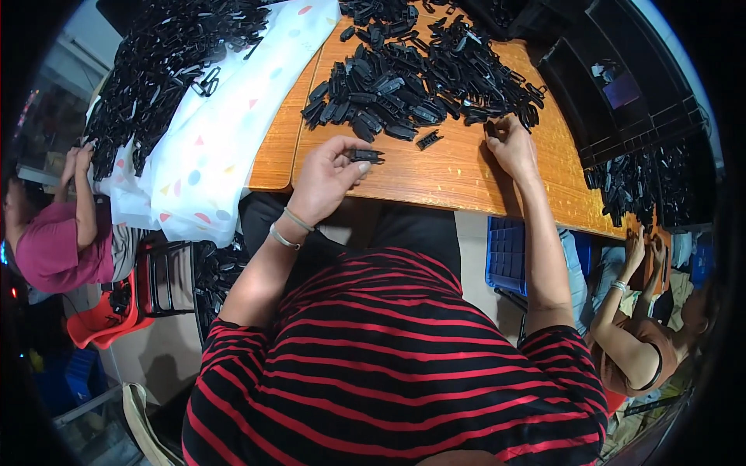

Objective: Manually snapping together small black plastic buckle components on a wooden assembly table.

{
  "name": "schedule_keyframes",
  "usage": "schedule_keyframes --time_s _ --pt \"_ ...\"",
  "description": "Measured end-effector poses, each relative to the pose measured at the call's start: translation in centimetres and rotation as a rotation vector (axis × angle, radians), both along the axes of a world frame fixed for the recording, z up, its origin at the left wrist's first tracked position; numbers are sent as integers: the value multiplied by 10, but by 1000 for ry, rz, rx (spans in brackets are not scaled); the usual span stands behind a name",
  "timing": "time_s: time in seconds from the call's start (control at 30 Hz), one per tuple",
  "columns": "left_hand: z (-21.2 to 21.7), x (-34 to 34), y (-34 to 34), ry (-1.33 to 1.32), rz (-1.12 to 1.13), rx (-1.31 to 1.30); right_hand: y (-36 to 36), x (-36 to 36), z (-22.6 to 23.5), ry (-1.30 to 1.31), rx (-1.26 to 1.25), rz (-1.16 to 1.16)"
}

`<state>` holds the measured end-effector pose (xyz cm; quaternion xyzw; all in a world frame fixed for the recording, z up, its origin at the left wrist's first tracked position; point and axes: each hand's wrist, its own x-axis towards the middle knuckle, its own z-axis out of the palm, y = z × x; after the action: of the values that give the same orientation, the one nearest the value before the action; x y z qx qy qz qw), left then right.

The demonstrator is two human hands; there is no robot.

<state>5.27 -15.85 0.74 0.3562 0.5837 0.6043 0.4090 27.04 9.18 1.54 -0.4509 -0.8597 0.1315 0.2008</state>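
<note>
My left hand [332, 172] is closed around a small, long black plastic piece [367, 156] with pronged ends, held just over the near part of the wooden table. On the right, my right hand [513, 147] is pinched, with a small dark piece [491, 130] showing at the fingertips, partly hidden by them. Between the hands, a single black plastic piece [428, 140] lies on the table. Behind it spreads a big heap of similar black plastic pieces [388, 89], and a heap of black loop-shaped pieces [497, 78] adjoins it on the right.
White sheeting with coloured shapes [210, 147] covers the left, under another black heap [186, 46]. A black crate [622, 85] stands at the right, beside more black pieces [641, 182]. One person [58, 241] sits left, another [637, 349] right. A blue crate [505, 252] is below the table.
</note>
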Motion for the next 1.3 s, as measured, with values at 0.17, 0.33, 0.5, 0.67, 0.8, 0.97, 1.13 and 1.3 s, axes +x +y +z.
schedule_keyframes --time_s 0.17,0.33,0.5,0.67,0.8,0.97,1.13,1.3 --pt "5 8 10 119 -41 37 -46 0 30 392 -823 198" --pt "23 17 17 177 -138 68 -100 -29 31 473 -839 567" --pt "25 21 13 -126 -80 142 -116 -38 34 334 -739 541" --pt "14 19 10 -265 -62 136 -113 -41 29 722 -777 522" --pt "11 22 8 -253 -97 190 -121 -46 40 1006 -929 467" --pt "16 26 7 -256 -61 220 -139 -53 26 1101 -882 467" --pt "21 26 3 -219 -5 219 -147 -52 21 852 -529 436" --pt "17 28 2 81 53 297 -149 -54 23 739 -393 445"
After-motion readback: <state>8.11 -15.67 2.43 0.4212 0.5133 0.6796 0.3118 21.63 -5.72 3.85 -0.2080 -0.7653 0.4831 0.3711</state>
